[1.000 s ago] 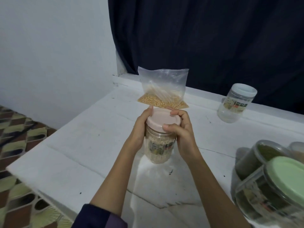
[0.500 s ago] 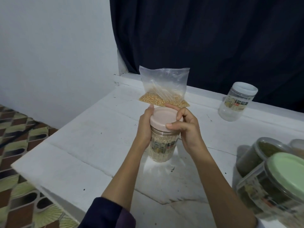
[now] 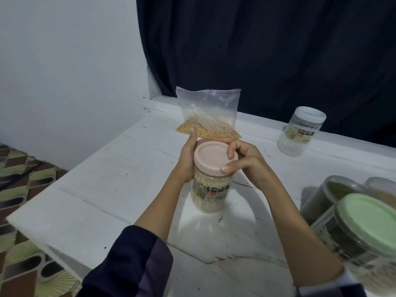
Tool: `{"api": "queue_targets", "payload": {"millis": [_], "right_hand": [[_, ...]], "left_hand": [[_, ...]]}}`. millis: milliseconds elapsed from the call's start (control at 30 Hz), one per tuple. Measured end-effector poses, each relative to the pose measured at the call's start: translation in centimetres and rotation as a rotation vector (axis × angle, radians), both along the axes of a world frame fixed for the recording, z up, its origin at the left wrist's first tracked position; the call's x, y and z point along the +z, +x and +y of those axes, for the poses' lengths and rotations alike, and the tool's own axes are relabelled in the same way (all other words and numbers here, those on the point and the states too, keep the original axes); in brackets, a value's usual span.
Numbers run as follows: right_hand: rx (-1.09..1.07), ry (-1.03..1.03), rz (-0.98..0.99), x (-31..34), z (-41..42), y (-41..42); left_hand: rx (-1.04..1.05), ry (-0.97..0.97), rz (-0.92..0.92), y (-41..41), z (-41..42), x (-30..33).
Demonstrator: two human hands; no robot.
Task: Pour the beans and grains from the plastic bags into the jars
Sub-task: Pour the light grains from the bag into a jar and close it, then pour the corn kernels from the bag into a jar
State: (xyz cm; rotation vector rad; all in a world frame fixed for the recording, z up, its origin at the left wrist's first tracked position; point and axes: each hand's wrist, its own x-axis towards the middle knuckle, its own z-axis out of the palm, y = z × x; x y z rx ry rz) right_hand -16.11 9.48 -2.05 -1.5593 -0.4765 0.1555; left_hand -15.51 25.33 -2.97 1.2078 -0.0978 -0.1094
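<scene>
Head view: left hand (image 3: 186, 162) grips the filled jar (image 3: 209, 190), right-hand fingers (image 3: 232, 150) curled on its pink lid (image 3: 211, 157); steadying the jar while twisting should seat it squarely.

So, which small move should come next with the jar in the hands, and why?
Probably set the jar down, then reach for the bag. The pink lid already sits on it, left hand holding its side, right hand on the lid; the bag still holds yellow grain.
</scene>
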Motion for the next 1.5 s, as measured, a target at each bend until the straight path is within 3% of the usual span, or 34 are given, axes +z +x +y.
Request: {"api": "queue_targets", "payload": {"millis": [200, 367, 500, 567, 667, 733, 800, 967, 1067, 1200, 1367, 1500], "right_hand": [[-0.376, -0.167, -0.175, -1.9, 0.2, -3.0], [-0.383, -0.444, -0.269, -0.1, 1.1, -3.1], [-0.271, -0.801, -0.448, 1.4, 3.3, -2.4], [-0.167, -0.741, -0.411, 1.7, 2.9, -2.1], [0.108, -0.542, -0.208, 2.8, 1.2, -1.5], [0.199, -0.543, -0.157, 3.5, 0.8, -1.4], [0.125, -0.591, -0.183, 3.4, 1.2, -1.6], [-0.356, -0.908, -0.377, 2.2, 3.7, -3.2], [-0.327, -1.070, -0.517, 2.4, 3.8, -3.3], [-0.078, -0.976, -0.421, 3.1, 1.8, -2.2], [-0.406, -0.868, -0.529, 0.9, 2.7, -3.1], [-0.465, -0.913, -0.539, 1.5, 3.3, -3.6]], "left_hand": [[0.117, 0.002, -0.045, 0.3, -0.8, -1.2], [0.140, 0.031, -0.012, 0.4, -0.8, -1.3], [0.048, -0.046, 0.060, 0.7, -0.6, -1.2], [-0.025, -0.087, 0.095, 1.0, -0.3, -1.0], [-0.194, -0.124, 0.178, 1.0, -0.4, -0.5], [-0.225, -0.125, 0.200, 1.2, -0.5, -0.5], [-0.200, -0.120, 0.186, 1.3, -0.6, -0.7], [-0.010, -0.147, 0.110, 0.6, -1.8, -1.7], [0.038, -0.178, 0.114, 0.3, -1.9, -1.8], [0.067, -0.169, 0.135, 0.1, -2.0, -1.5], [0.117, -0.215, 0.166, 0.1, -2.3, -1.4], [0.162, -0.259, 0.192, 0.1, -2.6, -1.2]]}}
